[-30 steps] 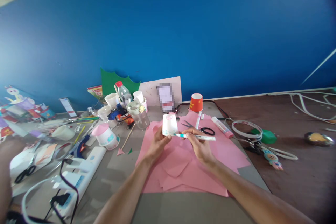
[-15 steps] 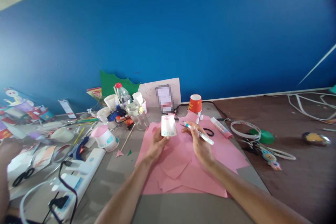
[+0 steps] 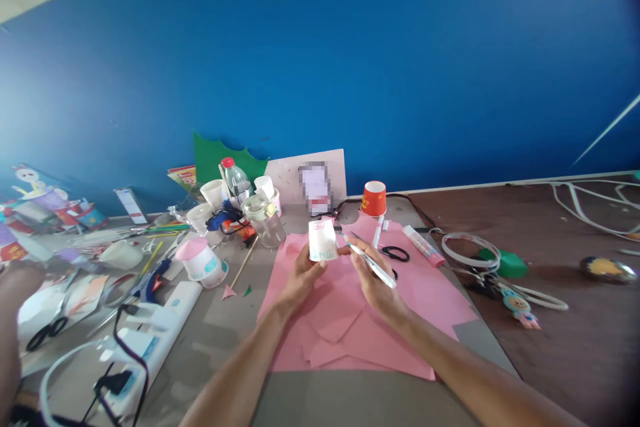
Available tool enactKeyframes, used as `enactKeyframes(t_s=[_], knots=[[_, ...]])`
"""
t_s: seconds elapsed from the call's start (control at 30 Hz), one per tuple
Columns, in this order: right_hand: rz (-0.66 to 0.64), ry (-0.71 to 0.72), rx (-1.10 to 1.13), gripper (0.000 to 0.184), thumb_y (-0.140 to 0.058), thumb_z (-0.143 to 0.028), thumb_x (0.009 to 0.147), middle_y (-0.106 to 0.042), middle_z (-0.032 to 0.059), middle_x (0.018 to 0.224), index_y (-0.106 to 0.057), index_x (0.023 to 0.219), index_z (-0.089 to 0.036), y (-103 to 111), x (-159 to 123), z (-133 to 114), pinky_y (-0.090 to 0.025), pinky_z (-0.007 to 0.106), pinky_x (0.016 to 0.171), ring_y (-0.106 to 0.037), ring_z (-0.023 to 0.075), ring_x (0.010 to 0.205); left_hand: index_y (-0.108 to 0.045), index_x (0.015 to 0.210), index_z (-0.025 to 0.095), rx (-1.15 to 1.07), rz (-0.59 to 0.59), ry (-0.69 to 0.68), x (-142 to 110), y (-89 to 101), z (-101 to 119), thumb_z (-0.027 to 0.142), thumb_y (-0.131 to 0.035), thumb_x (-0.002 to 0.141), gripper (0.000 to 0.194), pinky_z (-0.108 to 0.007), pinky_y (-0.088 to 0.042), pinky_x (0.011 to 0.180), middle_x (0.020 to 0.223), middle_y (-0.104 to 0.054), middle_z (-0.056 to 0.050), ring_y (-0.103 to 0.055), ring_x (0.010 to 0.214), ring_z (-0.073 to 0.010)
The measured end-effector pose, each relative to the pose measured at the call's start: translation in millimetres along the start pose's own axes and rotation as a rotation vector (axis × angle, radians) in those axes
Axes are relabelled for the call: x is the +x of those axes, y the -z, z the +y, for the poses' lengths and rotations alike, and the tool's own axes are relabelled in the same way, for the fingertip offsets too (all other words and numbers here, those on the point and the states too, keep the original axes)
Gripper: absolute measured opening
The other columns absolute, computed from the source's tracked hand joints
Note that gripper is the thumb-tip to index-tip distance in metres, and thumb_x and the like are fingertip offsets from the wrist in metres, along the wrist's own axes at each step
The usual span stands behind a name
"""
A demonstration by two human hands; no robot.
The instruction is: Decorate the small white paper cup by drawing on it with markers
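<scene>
My left hand (image 3: pixel 303 277) grips a white paper cup (image 3: pixel 323 240) that is turned upside down, with pink marks near its top and faint teal print along its lower edge. In my right hand (image 3: pixel 376 280) is a white marker (image 3: pixel 374 263), its tip pointing left, close beside the cup. Whether the tip touches the cup I cannot tell. Under both hands lie overlapping sheets of pink paper (image 3: pixel 395 340). Black-handled scissors (image 3: pixel 395 253) rest on the paper just past my right hand, and the marker's likely cap lies too small to make out.
Behind the paper stand a red paper cup (image 3: pixel 374 199), a phone (image 3: pixel 316 187) and a glass jar (image 3: pixel 265 221). A glue tube (image 3: pixel 423 245) lies at right. To the left are a pink-topped cup (image 3: pixel 201 262), a power strip (image 3: pixel 160 340) and another person's arm (image 3: pixel 15 320).
My right hand has brought the marker a little left and down, nearer the cup. The left hand still holds the cup in almost the same place.
</scene>
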State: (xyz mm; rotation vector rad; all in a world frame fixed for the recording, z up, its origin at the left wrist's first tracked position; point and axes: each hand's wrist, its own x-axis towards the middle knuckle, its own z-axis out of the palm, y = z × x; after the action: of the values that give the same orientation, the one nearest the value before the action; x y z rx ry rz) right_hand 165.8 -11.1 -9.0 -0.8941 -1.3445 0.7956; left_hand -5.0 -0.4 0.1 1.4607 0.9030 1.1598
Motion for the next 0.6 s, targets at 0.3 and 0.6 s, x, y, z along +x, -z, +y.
enactKeyframes(t_s=[0.3, 0.6], knots=[[-0.037, 0.087, -0.016, 0.026, -0.05, -0.038, 0.098, -0.073, 0.0071, 0.103, -0.062, 0.116, -0.023, 1, -3, -5, -0.052, 0.037, 0.086, -0.067, 0.0219, 0.092, -0.058, 0.127, 0.02, 0.013, 0.084, 0.035, 0, 3.3, -9, 0.051, -0.07, 0.08, 0.058, -0.039, -0.045, 0.097, 0.127, -0.065, -0.011, -0.059, 0.116, -0.0324], [-0.048, 0.143, -0.026, 0.028, -0.045, -0.038, 0.1, -0.071, 0.0051, 0.091, -0.069, 0.104, -0.023, 7, -7, -8, -0.053, 0.033, 0.079, -0.067, 0.0207, 0.088, -0.059, 0.126, 0.021, -0.066, 0.08, 0.085, 0, 0.0, -2, 0.05, -0.073, 0.076, 0.059, -0.037, -0.047, 0.094, 0.124, -0.067, -0.009, -0.06, 0.113, -0.0309]])
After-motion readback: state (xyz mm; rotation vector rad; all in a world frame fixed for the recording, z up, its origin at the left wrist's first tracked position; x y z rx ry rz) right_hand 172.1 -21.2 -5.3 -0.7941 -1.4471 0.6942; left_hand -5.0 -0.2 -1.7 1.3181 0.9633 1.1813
